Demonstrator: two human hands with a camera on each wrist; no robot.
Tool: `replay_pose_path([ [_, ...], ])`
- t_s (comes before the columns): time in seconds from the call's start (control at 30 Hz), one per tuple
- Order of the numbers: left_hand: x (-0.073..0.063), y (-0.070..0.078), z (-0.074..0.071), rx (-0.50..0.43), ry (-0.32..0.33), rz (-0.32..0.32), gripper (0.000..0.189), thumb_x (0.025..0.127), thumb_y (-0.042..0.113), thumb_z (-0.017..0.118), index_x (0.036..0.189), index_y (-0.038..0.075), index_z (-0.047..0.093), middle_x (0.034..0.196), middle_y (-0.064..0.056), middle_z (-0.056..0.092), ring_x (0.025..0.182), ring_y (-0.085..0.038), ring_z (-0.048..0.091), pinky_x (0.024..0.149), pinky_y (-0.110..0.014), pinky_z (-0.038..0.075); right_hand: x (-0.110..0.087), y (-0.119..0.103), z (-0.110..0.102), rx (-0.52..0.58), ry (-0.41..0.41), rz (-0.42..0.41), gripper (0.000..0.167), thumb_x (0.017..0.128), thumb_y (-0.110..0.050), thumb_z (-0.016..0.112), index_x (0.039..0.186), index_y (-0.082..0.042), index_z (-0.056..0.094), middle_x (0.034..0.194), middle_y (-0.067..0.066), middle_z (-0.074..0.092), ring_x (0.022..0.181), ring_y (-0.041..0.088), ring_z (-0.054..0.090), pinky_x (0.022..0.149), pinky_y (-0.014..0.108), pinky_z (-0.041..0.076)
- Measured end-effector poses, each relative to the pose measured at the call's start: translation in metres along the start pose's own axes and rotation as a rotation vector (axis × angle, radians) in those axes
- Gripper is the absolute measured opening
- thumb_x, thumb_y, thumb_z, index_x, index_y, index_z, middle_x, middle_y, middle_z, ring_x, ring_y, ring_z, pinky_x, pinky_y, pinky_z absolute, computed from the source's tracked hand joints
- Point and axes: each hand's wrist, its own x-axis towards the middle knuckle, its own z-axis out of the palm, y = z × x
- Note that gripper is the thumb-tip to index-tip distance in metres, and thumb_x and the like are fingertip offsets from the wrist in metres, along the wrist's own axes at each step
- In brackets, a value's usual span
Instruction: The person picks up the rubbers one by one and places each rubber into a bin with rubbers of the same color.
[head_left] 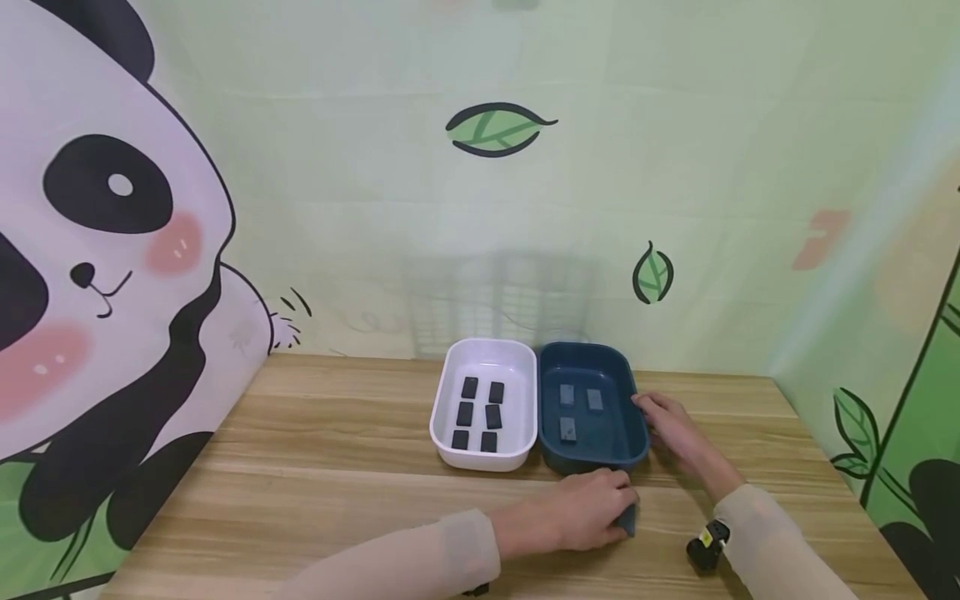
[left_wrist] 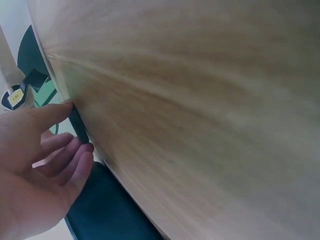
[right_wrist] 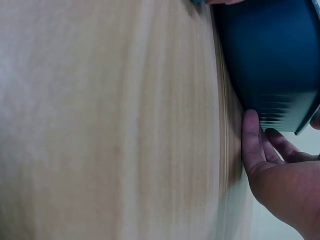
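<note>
My left hand (head_left: 585,510) is at the near side of a dark blue plastic bin (head_left: 592,457), just over the table. It pinches a small dark blue-grey block (head_left: 628,518) between thumb and fingertips; the left wrist view shows the same block (left_wrist: 78,125) edge-on. With its fingers at the outer right wall of the blue bin, my right hand (head_left: 675,433) touches the bin near the rim. In the right wrist view its thumb (right_wrist: 251,122) lies low against the bin wall. Inside the blue bin lie three blue-grey blocks (head_left: 567,429), apart from each other.
A white bin (head_left: 483,460) stands directly left of the blue one, holding several black blocks (head_left: 465,413) in two columns. Both bins stand on a wood-grain table (head_left: 337,442) close to a printed backdrop (head_left: 337,167) with a panda and leaves.
</note>
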Motion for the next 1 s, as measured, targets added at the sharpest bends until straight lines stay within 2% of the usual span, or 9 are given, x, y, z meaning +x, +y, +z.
replay_pose_path([
  [0.2, -0.002, 0.001, -0.01, -0.007, 0.032, 0.076, 0.043, 0.096, 0.043, 0.079, 0.133, 0.023, 0.071, 0.119, 0.011, 0.063, 0.105, 0.001, 0.058, 0.089, -0.01, 0.049, -0.001, 0.001, 0.0, -0.008, 0.003, -0.002, 0.061, 0.115, -0.039, 0.042, 0.152, 0.01, 0.043, 0.156, 0.03, 0.046, 0.14, 0.04, 0.05, 0.11, 0.045, 0.051],
  [0.37, -0.003, -0.001, -0.043, 0.015, 0.099, 0.096, 0.043, 0.097, 0.044, 0.078, 0.133, 0.022, 0.071, 0.122, 0.01, 0.064, 0.112, 0.0, 0.059, 0.096, -0.01, 0.047, -0.003, -0.001, -0.002, 0.002, 0.003, -0.002, 0.061, 0.115, -0.038, 0.041, 0.152, 0.011, 0.042, 0.156, 0.03, 0.044, 0.141, 0.04, 0.048, 0.109, 0.041, 0.051],
  [0.5, -0.001, -0.012, -0.068, 0.01, 0.157, 0.036, 0.046, 0.097, 0.044, 0.078, 0.137, 0.02, 0.07, 0.129, 0.008, 0.065, 0.121, -0.004, 0.06, 0.102, -0.013, 0.047, -0.004, -0.001, -0.002, 0.007, -0.006, 0.0, 0.061, 0.115, -0.038, 0.042, 0.151, 0.011, 0.042, 0.156, 0.03, 0.044, 0.141, 0.04, 0.048, 0.109, 0.041, 0.051],
  [0.6, 0.004, -0.024, -0.078, -0.031, 0.185, -0.03, 0.05, 0.098, 0.044, 0.077, 0.14, 0.019, 0.068, 0.136, 0.005, 0.065, 0.126, -0.007, 0.059, 0.105, -0.016, 0.047, -0.003, 0.001, -0.002, 0.009, -0.019, -0.002, 0.06, 0.115, -0.037, 0.041, 0.151, 0.01, 0.043, 0.156, 0.029, 0.044, 0.138, 0.036, 0.051, 0.107, 0.039, 0.053],
  [0.7, 0.01, -0.034, -0.085, -0.091, 0.212, -0.088, 0.05, 0.097, 0.041, 0.079, 0.14, 0.016, 0.069, 0.137, 0.003, 0.065, 0.125, -0.008, 0.061, 0.106, -0.017, 0.048, -0.002, 0.003, -0.003, 0.016, -0.025, -0.01, 0.056, 0.115, -0.036, 0.039, 0.148, 0.009, 0.046, 0.153, 0.027, 0.048, 0.133, 0.029, 0.054, 0.106, 0.04, 0.054],
  [0.83, 0.018, -0.047, -0.084, -0.152, 0.237, -0.149, 0.048, 0.095, 0.035, 0.082, 0.137, 0.014, 0.071, 0.132, 0.003, 0.068, 0.118, -0.007, 0.063, 0.103, -0.017, 0.05, -0.001, 0.004, -0.002, 0.025, -0.018, -0.015, 0.055, 0.116, -0.035, 0.039, 0.148, 0.008, 0.047, 0.153, 0.026, 0.05, 0.129, 0.024, 0.057, 0.104, 0.036, 0.055],
  [1.0, 0.03, -0.064, -0.069, -0.171, 0.211, -0.228, 0.044, 0.094, 0.033, 0.084, 0.132, 0.014, 0.073, 0.125, 0.003, 0.07, 0.11, -0.008, 0.065, 0.1, -0.018, 0.051, 0.001, 0.002, -0.002, 0.04, -0.022, -0.007, 0.059, 0.115, -0.036, 0.041, 0.152, 0.01, 0.043, 0.155, 0.029, 0.047, 0.134, 0.029, 0.056, 0.103, 0.033, 0.056],
])
